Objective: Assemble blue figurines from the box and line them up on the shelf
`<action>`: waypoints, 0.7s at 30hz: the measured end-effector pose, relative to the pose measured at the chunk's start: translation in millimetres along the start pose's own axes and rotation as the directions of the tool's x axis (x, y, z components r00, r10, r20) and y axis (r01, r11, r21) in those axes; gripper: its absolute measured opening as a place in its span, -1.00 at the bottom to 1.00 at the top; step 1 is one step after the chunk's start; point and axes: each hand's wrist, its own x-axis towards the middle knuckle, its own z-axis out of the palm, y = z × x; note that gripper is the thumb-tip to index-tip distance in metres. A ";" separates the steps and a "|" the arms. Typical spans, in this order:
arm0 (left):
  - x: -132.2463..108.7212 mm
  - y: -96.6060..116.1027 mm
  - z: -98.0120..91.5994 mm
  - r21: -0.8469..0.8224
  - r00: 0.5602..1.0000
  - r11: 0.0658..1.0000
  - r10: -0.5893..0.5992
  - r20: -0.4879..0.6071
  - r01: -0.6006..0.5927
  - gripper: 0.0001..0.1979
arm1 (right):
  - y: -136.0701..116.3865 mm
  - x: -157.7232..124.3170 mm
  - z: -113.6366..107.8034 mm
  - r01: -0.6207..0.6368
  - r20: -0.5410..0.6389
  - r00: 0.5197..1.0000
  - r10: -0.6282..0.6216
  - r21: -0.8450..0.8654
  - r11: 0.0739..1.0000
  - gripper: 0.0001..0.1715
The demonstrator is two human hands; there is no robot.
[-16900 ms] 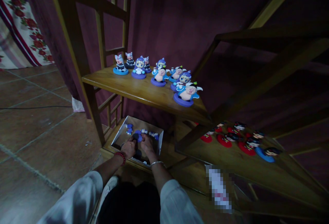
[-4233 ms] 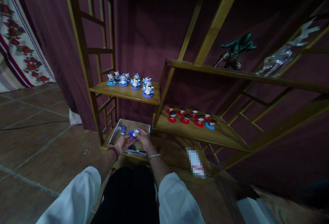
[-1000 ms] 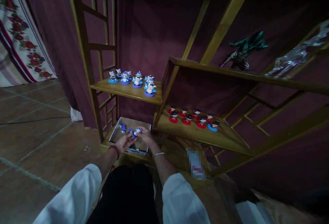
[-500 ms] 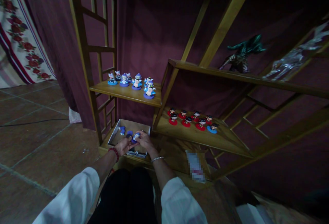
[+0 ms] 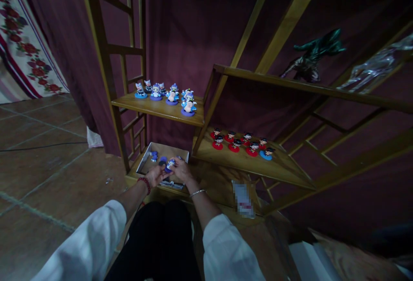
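Over an open cardboard box (image 5: 144,163) on the lowest shelf, my two hands come together at a small white-and-purple figurine (image 5: 171,164). My left hand (image 5: 156,175) is closed on the figurine's purple base from the left and below. From the right, my right hand (image 5: 181,170) has its fingers closed on the figurine's upper side. Inside the box lie a blue-purple figurine (image 5: 154,156) and a purple disc (image 5: 163,159), just beyond my left fingers. Part of the box floor is hidden behind my hands.
Several small figurines on round bases stand on the upper left shelf (image 5: 155,107). Several red-based figurines and one blue-based one stand on the right shelf (image 5: 274,172). A pixelated packet (image 5: 243,199) lies low on the right. A green figure (image 5: 318,55) occupies the high shelf.
The camera view has shifted slightly. Both hands still hold the figurine above the box, with only a slight change in the fingers' position.
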 end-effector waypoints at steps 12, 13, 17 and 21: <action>-3.4 0.7 2.0 0.038 1.000 0.999 0.004 -0.021 -0.004 -0.84 | -10.1 -6.9 0.6 0.047 0.022 0.999 -0.045 -0.107 0.993 -0.67; -3.6 1.1 2.5 0.043 1.000 0.999 0.007 -0.023 -0.006 -0.83 | -10.9 -7.2 0.6 0.053 0.024 0.998 -0.050 -0.145 0.988 -0.66; -4.8 0.5 4.3 0.081 0.999 0.996 0.033 -0.030 -0.030 -0.82 | -15.3 -10.6 0.0 0.067 0.023 0.998 -0.063 -0.316 0.947 -0.65; -6.1 -2.8 5.9 0.105 0.998 0.994 0.031 -0.048 -0.025 -0.81 | -19.2 -16.6 -1.1 0.099 0.046 0.995 -0.088 -0.427 0.899 -0.62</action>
